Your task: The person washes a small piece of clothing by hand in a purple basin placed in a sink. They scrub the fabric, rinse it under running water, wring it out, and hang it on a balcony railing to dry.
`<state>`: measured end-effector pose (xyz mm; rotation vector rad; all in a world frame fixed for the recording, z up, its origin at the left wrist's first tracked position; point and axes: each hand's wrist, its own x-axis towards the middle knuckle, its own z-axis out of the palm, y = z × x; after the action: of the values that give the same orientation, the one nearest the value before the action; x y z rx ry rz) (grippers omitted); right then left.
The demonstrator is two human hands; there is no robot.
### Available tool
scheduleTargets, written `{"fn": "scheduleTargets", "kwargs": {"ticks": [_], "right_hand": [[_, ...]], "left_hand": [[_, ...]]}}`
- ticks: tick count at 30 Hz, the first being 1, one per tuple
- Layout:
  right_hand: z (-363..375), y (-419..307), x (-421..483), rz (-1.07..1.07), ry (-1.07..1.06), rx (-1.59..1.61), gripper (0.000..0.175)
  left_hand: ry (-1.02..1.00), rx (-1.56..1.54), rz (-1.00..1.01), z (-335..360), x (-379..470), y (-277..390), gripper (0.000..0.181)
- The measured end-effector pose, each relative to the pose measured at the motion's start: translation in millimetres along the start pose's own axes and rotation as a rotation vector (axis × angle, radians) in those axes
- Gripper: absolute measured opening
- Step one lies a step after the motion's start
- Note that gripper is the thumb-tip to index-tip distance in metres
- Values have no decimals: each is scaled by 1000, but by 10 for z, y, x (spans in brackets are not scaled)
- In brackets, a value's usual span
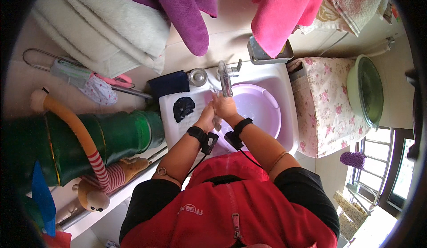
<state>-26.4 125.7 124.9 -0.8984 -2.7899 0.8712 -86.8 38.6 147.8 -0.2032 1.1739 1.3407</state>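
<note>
My left hand (207,115) and my right hand (226,106) are pressed together under the metal faucet (226,81), over the left rim of a lilac plastic basin (277,122). Water appears to run onto them. A small wet greyish item, apparently cloth (217,124), pokes out below and between my hands; most of it is hidden by the fingers. Cloudy water fills the basin, which sits inside a white sink (291,114). On the ribbed ledge left of my hands lies a crumpled wet black cloth (183,109).
A round metal-topped container (198,77) and a folded dark blue cloth (169,84) rest behind the ledge. Purple (190,24) and pink towels (283,21) hang overhead. At right stand a flower-patterned cover (328,104) and a green basin (357,87); a plush monkey (95,194) is left.
</note>
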Motion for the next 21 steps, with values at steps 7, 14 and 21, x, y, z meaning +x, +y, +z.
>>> {"fn": "scheduleTargets", "kwargs": {"ticks": [7, 14, 21], "right_hand": [[-105, 349, -182, 565, -74, 1690, 32], [-413, -294, -457, -233, 371, 357, 27], [-67, -85, 50, 23, 59, 10, 23]], "left_hand": [[-62, -37, 86, 13, -122, 68, 33], [-232, -291, -39, 5, -40, 137, 47], [145, 137, -71, 8, 22, 95, 39]]}}
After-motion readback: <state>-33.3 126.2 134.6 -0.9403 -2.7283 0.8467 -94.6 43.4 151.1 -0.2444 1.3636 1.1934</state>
